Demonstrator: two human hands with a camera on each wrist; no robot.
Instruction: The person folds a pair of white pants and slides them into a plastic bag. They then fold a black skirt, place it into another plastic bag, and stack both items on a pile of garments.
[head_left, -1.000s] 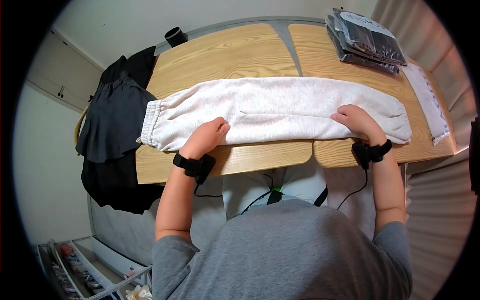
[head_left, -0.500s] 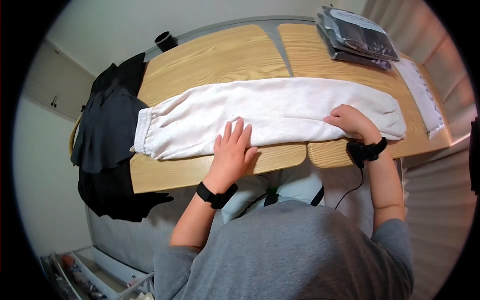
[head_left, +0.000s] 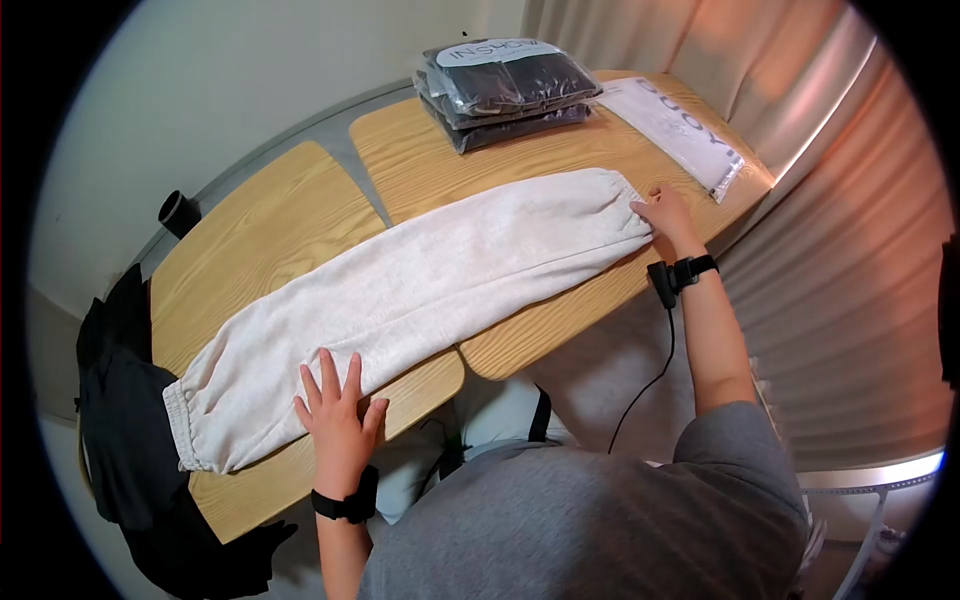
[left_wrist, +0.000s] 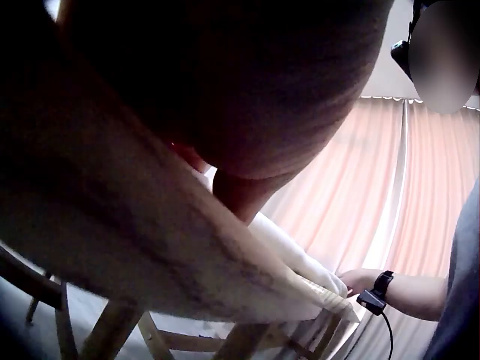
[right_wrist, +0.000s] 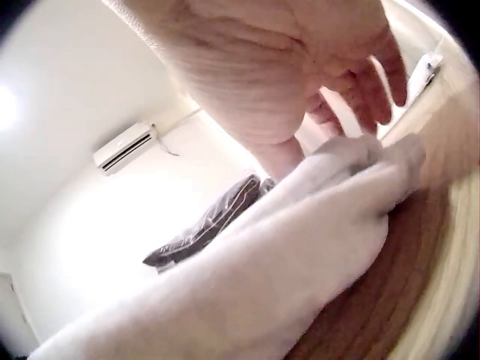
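Note:
A pair of pale heathered sweatpants, folded into a long strip, lies slantwise over the wooden tables. My left hand rests with spread fingers on the near edge of the cloth, toward the gathered elastic end. At the far right end my right hand touches the gathered edge, thumb and forefinger apart. Up close in the right wrist view, loosely bent fingers hang beyond the folded cloth, which hides the thumb's tip. The left wrist view is mostly dark, filled by the hand and the table edge.
Plastic-bagged dark clothes are stacked at the back of the right table. Beside them lies a white printed bag. Black garments drape at the left end, and a black cup stands behind the left table.
My left hand has uncurled and spread flat on the cloth. My right hand has moved from the near edge to the right end of the sweatpants. The head view has turned right.

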